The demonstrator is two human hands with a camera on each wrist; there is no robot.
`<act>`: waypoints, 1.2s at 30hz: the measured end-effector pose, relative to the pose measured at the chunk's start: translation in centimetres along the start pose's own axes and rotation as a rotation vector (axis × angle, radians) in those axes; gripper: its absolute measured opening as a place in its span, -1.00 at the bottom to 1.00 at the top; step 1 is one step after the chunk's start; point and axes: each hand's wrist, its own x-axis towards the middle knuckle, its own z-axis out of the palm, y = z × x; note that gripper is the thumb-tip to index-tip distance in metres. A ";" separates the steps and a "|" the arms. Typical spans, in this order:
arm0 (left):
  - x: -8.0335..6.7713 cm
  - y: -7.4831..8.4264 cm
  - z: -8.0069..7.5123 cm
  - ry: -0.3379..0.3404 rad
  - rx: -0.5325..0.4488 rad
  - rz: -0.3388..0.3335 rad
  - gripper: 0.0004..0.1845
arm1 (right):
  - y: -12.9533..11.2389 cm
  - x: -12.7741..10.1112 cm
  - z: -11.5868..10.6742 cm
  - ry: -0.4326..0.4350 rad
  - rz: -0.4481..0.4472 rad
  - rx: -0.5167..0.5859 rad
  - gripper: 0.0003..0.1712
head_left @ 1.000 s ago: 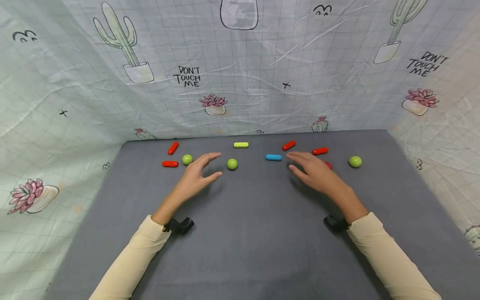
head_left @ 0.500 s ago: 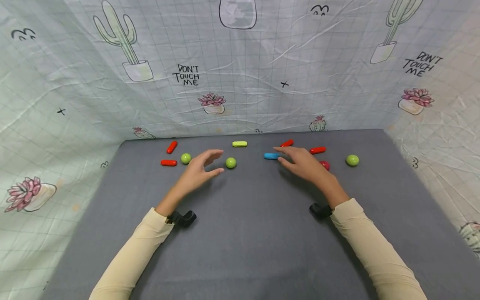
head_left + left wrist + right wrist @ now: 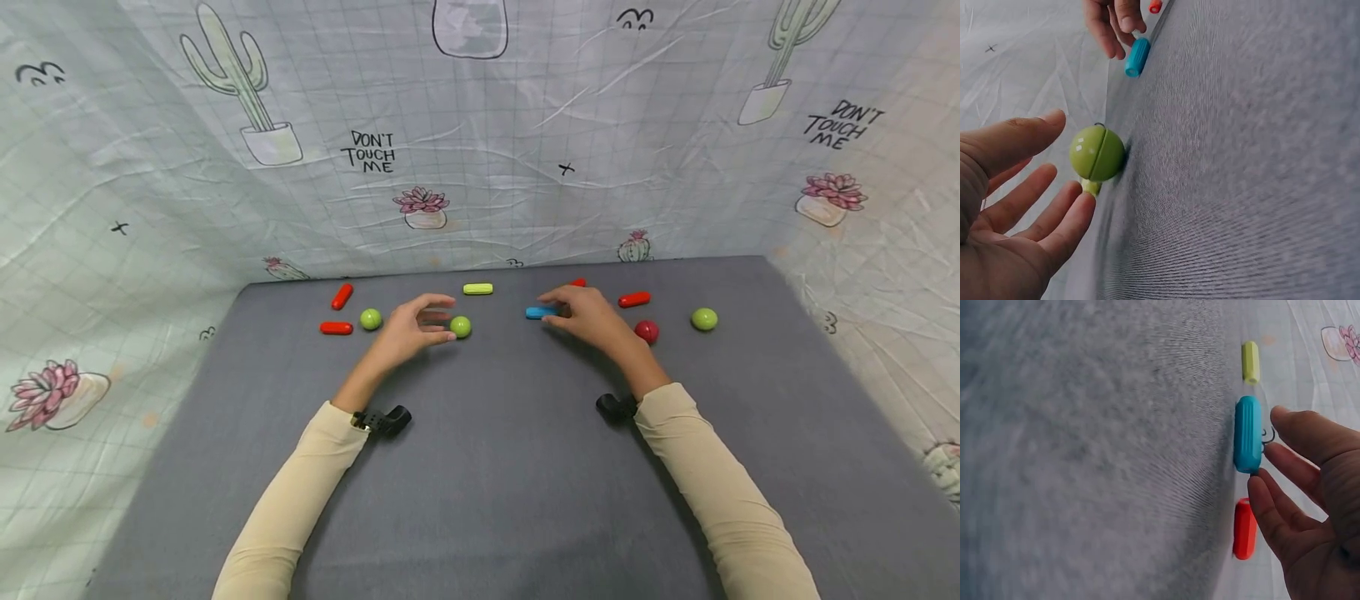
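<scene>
My left hand (image 3: pixel 408 332) is spread just left of a small green ball (image 3: pixel 461 327) on the grey table. In the left wrist view, the thumb and relaxed fingers stand beside this grooved ball (image 3: pixel 1099 153) without closing round it. A short blue ribbed stick (image 3: pixel 537 313) lies farther right, partly covered by my right hand (image 3: pixel 596 321). Seen from the right wrist, the thumb is apart from the blue stick (image 3: pixel 1247 434), and the fingertips (image 3: pixel 1259 482) come close to its near end; whether they touch it I cannot tell.
A yellow-green stick (image 3: pixel 477 289) lies at the back. On the left are two red sticks (image 3: pixel 336 328) and a green ball (image 3: pixel 371 319). To the right lie another red stick (image 3: pixel 634 299), a partly hidden one (image 3: pixel 577 282), a red ball (image 3: pixel 647 332) and a green ball (image 3: pixel 704 319).
My right hand has moved left to the blue stick, uncovering the red ball. My left hand has shifted slightly right and up, nearer the green ball. The objects stay in place.
</scene>
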 end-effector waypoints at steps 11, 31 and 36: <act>1.7 -1.9 0.6 -0.015 0.011 -0.050 -0.42 | 0.8 0.8 0.5 0.002 0.020 -0.029 -0.59; 2.3 -2.4 1.0 0.042 0.114 -0.044 -0.63 | 0.7 1.2 0.5 0.000 0.047 -0.038 -0.70; 2.1 -2.0 0.9 0.065 0.140 -0.050 -0.63 | 0.5 1.0 0.5 -0.001 0.056 -0.019 -0.71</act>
